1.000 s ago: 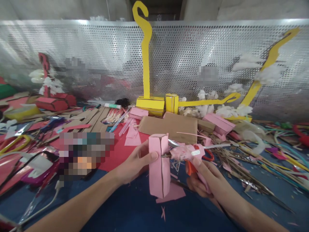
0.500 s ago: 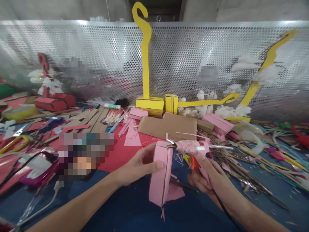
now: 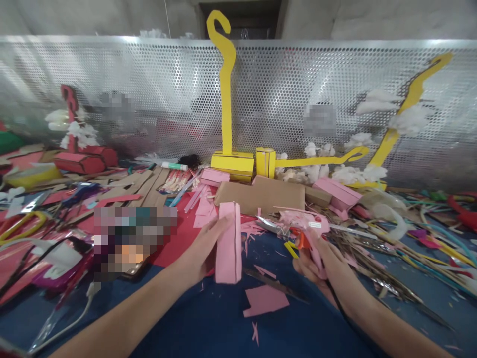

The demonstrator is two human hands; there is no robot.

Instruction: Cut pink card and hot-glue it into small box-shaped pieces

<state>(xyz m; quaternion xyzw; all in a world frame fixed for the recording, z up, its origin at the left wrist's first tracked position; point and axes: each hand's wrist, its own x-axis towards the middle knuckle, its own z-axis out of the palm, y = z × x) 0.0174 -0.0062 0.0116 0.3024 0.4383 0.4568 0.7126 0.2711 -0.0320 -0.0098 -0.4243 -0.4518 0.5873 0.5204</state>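
My left hand [image 3: 203, 248] grips a pink paper-covered box [image 3: 228, 248] by its left side, the box standing upright with a dark seam down its front. A pink hot glue gun [image 3: 301, 221] with an orange trigger is held in my right hand [image 3: 316, 263], its nozzle pointing left, apart from the box. A dark cord runs down from its handle. Below, on the dark blue tabletop, lie a pink paper scrap [image 3: 265, 301], a thin dark blade-like strip [image 3: 278, 286] and thin pink slivers [image 3: 255, 334].
Behind stand yellow hook-shaped pieces on box bases [image 3: 233, 161] against a perforated metal panel [image 3: 149, 99]. Brown cardboard [image 3: 268, 194] lies ahead. Tangled strips [image 3: 395, 273] cover the right; a yellow-handled pair of scissors [image 3: 24, 228] and a red hook piece [image 3: 80, 161] are left.
The box has moved left and up, away from the glue gun's nozzle. The glue gun stays nearly where it was. The pink scrap and slivers below are now uncovered.
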